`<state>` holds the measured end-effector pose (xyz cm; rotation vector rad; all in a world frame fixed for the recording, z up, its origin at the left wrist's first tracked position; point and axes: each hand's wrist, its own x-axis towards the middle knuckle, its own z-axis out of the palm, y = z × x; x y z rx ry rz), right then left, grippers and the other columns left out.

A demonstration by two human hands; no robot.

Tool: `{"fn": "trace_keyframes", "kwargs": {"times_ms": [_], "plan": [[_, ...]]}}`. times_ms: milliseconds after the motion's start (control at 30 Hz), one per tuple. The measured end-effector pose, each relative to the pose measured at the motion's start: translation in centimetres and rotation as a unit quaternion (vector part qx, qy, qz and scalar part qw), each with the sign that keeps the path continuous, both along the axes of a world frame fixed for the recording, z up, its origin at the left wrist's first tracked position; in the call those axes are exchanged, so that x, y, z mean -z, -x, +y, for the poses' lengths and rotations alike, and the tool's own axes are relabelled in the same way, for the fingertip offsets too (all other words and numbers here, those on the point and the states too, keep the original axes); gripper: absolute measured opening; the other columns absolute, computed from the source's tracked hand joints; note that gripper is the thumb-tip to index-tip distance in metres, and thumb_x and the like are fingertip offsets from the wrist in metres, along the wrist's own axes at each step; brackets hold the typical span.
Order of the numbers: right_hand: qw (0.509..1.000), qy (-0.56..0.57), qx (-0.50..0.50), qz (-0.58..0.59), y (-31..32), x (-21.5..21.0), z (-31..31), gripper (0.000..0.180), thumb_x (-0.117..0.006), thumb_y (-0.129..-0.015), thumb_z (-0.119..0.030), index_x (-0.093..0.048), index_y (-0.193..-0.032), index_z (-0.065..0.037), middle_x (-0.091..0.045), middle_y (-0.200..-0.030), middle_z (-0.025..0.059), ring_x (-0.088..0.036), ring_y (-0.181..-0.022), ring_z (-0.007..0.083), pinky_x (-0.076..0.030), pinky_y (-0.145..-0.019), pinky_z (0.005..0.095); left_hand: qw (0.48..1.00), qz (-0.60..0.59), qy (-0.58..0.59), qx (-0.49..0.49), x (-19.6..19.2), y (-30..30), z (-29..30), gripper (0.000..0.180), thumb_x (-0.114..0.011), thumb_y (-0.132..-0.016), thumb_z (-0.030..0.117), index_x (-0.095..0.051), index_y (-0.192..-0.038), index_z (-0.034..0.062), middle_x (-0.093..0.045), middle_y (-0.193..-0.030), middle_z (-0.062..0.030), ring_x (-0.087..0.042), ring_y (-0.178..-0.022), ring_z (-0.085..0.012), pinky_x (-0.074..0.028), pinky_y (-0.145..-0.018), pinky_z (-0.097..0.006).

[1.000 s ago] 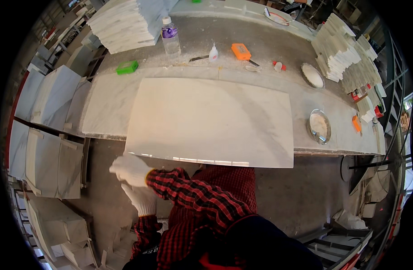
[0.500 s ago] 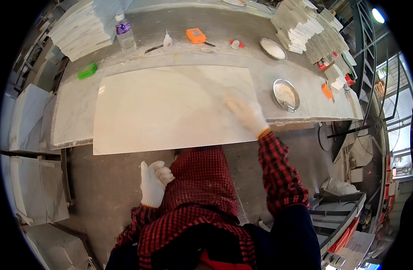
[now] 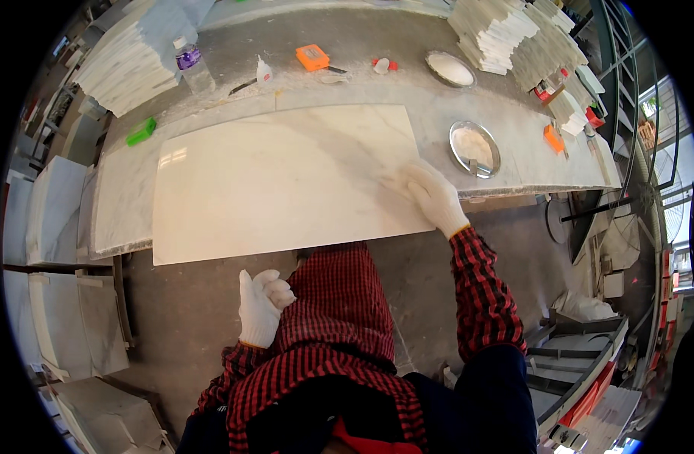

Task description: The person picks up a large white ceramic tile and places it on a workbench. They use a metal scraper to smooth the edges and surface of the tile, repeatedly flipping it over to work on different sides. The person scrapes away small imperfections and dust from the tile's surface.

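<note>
Sliding lower, right hand (image 3: 432, 195) lies flat on marble slab (image 3: 286, 181); left hand (image 3: 261, 306) hangs half-curled, empty, palm hidden.

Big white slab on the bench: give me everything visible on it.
The slab is a large, thin rectangular sheet, white with faint grey veins, like polished marble; a glossy highlight shows near its left end. It lies flat on the grey stone workbench, its near long edge jutting over the bench's front. The gloved right hand rests flat on its near right corner. The gloved left hand hangs below, clear of it.
</note>
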<state>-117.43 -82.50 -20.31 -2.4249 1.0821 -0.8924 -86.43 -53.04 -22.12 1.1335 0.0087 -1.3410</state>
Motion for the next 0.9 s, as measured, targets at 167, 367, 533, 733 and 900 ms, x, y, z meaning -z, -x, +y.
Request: {"fn": "trace_keyframes", "kwargs": {"times_ms": [167, 367, 533, 733, 900], "plan": [[0.981, 0.105, 0.162, -0.006, -3.2, -0.1, 4.7, 0.023, -0.064, -0.090, -0.015, -0.069, -0.111, -0.008, -0.068, -0.113, 0.0145, -0.063, -0.103, 0.0353, -0.051, -0.088, 0.0455, 1.000, 0.018, 0.000, -0.011, -0.6, 0.6, -0.5, 0.064, -0.035, -0.106, 0.065, -0.056, -0.108, 0.0046, -0.048, -0.075, -0.0045, -0.048, -0.070, -0.0195, -0.048, -0.073, -0.035], [0.971, 0.118, 0.194, 0.076, -12.4, 5.8, 8.4, 0.036, -0.064, -0.090, -0.029, -0.068, -0.122, -0.012, -0.070, -0.117, 0.0113, -0.064, -0.109, 0.0281, -0.049, -0.096, 0.0452, 0.997, 0.051, 0.019, -0.060, -1.1, -1.2, 0.9, 0.062, -0.037, -0.106, 0.064, -0.056, -0.110, 0.0049, -0.046, -0.076, -0.0030, -0.046, -0.070, -0.0184, -0.045, -0.071, -0.034], [0.990, 0.085, 0.066, 0.096, -29.3, 2.4, 16.4, 0.030, -0.063, -0.087, -0.022, -0.066, -0.114, -0.008, -0.061, -0.122, 0.0170, -0.056, -0.120, 0.0369, -0.044, -0.102, 0.0490, 0.973, 0.049, -0.020, -0.225, -2.3, -2.9, 2.3, 0.062, -0.037, -0.106, 0.062, -0.057, -0.116, 0.0045, -0.046, -0.076, -0.0018, -0.044, -0.068, -0.0179, -0.043, -0.066, -0.031], [0.882, -0.083, -0.463, 0.027, -43.4, -2.0, 23.3, 0.019, -0.067, -0.084, -0.014, -0.070, -0.103, -0.010, -0.066, -0.109, 0.0096, -0.064, -0.109, 0.0333, -0.052, -0.088, 0.0487, 0.963, 0.064, 0.133, -0.226, 1.4, -6.5, 8.0, 0.074, -0.039, -0.105, 0.059, -0.039, -0.156, 0.0046, -0.045, -0.157, -0.0151, -0.043, -0.144, -0.0362, -0.034, -0.118, -0.056], [0.842, -0.175, -0.505, -0.074, -42.9, -3.5, 28.0, 0.015, -0.066, -0.084, -0.015, -0.071, -0.096, -0.009, -0.068, -0.102, 0.0141, -0.066, -0.101, 0.0372, -0.053, -0.083, 0.0495, 0.870, -0.487, -0.069, 0.040, 4.6, -7.2, 11.4, 0.052, -0.042, -0.107, 0.043, -0.048, -0.143, 0.0054, -0.057, -0.143, -0.0117, -0.055, -0.131, -0.0283, -0.046, -0.107, -0.043]]}}
